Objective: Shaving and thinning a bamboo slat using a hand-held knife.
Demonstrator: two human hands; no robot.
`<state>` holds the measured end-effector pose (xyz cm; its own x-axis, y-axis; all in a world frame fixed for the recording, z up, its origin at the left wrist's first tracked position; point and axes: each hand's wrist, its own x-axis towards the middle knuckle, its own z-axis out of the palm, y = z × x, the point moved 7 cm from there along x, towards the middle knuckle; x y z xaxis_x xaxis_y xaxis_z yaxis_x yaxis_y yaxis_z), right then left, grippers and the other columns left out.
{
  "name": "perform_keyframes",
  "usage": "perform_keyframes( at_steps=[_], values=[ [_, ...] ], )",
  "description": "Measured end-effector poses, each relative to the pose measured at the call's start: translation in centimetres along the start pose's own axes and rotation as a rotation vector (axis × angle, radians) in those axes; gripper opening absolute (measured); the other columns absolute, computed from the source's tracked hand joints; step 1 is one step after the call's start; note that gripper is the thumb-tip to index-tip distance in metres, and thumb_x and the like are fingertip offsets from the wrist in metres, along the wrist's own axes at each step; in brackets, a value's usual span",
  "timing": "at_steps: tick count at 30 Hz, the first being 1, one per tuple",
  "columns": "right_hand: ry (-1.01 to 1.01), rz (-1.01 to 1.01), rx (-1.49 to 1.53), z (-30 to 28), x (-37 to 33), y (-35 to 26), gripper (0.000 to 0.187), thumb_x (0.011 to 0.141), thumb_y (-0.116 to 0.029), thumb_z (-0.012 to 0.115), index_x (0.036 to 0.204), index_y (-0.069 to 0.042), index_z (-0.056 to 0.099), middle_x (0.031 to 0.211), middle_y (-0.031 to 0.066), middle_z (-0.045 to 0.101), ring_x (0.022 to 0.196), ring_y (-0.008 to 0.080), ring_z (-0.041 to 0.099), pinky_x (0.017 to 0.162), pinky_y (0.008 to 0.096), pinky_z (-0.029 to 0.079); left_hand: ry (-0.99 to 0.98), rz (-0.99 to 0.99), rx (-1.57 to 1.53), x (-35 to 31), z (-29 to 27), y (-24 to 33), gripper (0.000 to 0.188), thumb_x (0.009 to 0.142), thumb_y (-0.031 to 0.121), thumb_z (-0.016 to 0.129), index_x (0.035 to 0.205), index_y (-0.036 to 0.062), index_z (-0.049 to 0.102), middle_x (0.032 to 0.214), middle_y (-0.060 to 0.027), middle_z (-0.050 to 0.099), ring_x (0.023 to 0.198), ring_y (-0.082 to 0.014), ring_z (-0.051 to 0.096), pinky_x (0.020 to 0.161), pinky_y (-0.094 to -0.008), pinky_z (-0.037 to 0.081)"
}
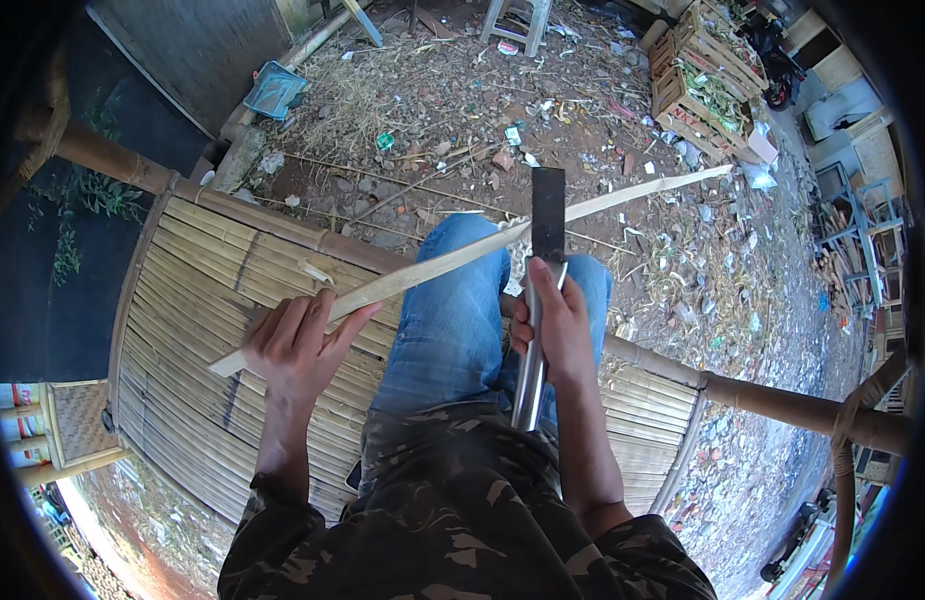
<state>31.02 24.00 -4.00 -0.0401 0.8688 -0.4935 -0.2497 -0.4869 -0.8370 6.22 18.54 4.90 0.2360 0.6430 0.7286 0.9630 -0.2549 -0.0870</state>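
Note:
Between its fingers and thumb my left hand grips a long pale strip of split bamboo or wood. The strip slants from the lower left, over my left knee, to the upper right. Closed round the silver tube handle of a cleaver-like knife is my right hand, its thumb laid along the handle near the blade. The dark, rectangular blade points away from me and crosses over the strip in front of my knees; whether it touches the strip I cannot tell.
I sit on a bamboo-slat bench with bamboo poles along its edge. Litter and stones cover the ground. Farther off are a blue plastic basket, a stool and wooden crates of greenery.

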Motion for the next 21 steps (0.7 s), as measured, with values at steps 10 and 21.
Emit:
perform_keyframes(
  at_steps=[10, 21],
  values=[
    [0.048, 0.09, 0.124, -1.0, -0.2, 1.3, 0.036, 0.097, -0.041, 0.054, 0.09, -0.006, 0.048, 0.062, 0.0021, 0.047, 0.043, 0.0091, 0.042, 0.037, 0.0246, 0.035, -0.032, 0.051, -0.055, -0.8, 1.0, 1.2, 0.043, 0.065, 0.046, 0.085, 0.074, 0.0088, 0.068, 0.056, 0.0051, 0.052, 0.048, -0.0079, 0.051, 0.042, -0.0235, 0.036],
    [-0.178, 0.336, 0.15, 3.0, -3.3, 4.8, 0.034, 0.097, -0.04, 0.055, 0.093, -0.007, 0.048, 0.065, 0.0008, 0.046, 0.046, 0.0094, 0.042, 0.04, 0.0253, 0.037, -0.103, 0.084, -0.102, -1.2, 2.7, 3.1, 0.041, 0.067, 0.046, 0.084, 0.074, 0.0097, 0.066, 0.058, 0.0044, 0.053, 0.046, -0.01, 0.051, 0.043, -0.0244, 0.038]
  ],
)
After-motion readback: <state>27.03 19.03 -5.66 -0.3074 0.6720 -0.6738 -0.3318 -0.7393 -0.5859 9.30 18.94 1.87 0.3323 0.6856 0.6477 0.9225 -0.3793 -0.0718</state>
